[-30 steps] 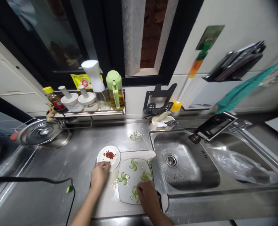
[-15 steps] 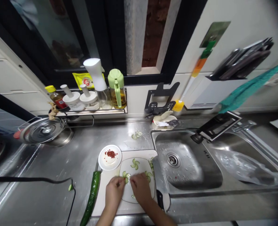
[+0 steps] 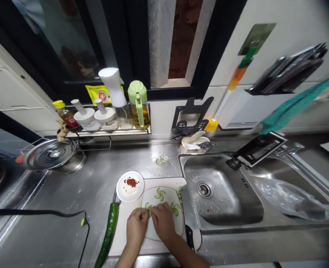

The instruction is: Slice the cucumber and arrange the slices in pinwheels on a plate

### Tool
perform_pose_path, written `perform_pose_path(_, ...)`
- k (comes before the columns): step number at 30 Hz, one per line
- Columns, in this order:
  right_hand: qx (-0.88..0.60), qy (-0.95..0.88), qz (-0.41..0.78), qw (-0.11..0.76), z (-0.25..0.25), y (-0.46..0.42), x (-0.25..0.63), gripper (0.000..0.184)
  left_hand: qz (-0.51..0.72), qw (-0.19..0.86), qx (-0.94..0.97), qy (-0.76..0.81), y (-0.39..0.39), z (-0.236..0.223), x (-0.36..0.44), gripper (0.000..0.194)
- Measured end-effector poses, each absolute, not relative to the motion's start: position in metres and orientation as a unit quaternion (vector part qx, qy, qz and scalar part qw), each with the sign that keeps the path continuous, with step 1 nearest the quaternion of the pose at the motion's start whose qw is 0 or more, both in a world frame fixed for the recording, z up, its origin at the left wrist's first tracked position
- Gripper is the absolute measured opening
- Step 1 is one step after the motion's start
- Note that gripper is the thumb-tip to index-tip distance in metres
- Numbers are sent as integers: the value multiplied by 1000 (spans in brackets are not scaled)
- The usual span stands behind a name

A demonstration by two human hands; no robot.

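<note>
My left hand [image 3: 136, 226] is closed in a pinch at the left side of a square white plate [image 3: 168, 232], its fingertips on a thin cucumber slice. The fingertips of my right hand [image 3: 163, 222] meet it there, bent over the same slices and partly hiding them. Curved cucumber slices [image 3: 160, 194] form a pinwheel at the plate's far side. Another pinwheel of slices [image 3: 176, 209] lies just right of my right hand. Under the plate is a pale cutting board [image 3: 122, 232]. A whole cucumber [image 3: 108, 232] rests along the board's left edge.
A white dish with red berries [image 3: 130, 187] sits at the board's far left corner. Along the right edge lies a black-handled knife [image 3: 190, 238], beside the sink [image 3: 222, 193]. Loose slices [image 3: 162, 160] are on the counter behind. A black cable [image 3: 55, 213] crosses the left side.
My right hand has shifted slightly left and away from me, closing toward my left fingertips. The right-hand pinwheel of slices now shows more fully.
</note>
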State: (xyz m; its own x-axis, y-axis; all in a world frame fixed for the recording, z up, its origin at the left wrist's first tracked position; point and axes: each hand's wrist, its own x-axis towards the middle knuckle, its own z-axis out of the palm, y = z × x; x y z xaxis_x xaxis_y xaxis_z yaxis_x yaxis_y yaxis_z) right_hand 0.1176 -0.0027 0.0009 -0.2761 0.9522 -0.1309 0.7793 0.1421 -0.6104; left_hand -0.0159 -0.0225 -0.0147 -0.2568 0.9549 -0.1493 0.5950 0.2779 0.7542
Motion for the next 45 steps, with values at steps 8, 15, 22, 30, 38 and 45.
perform_pose_path(8,-582,-746,291,143,-7,-2,116,28,289,301,542,729,-22,-17,-16,22)
perform_pose_path(15,-581,-738,298,168,-10,-3,115,25,301,279,560,719,-23,-14,-17,23)
perform_pose_path(22,-584,-736,291,179,-3,-4,118,26,306,273,567,714,-25,-13,-20,21)
perform_pose_path(30,-591,-730,285,191,-7,-6,123,25,304,281,565,714,-27,-10,-22,18)
perform_pose_path(38,-588,-730,272,218,-9,-10,129,23,301,282,542,733,-22,-10,-35,21)
perform_pose_path(45,-593,-731,255,219,-5,-17,143,21,220,212,501,809,20,-1,-80,26)
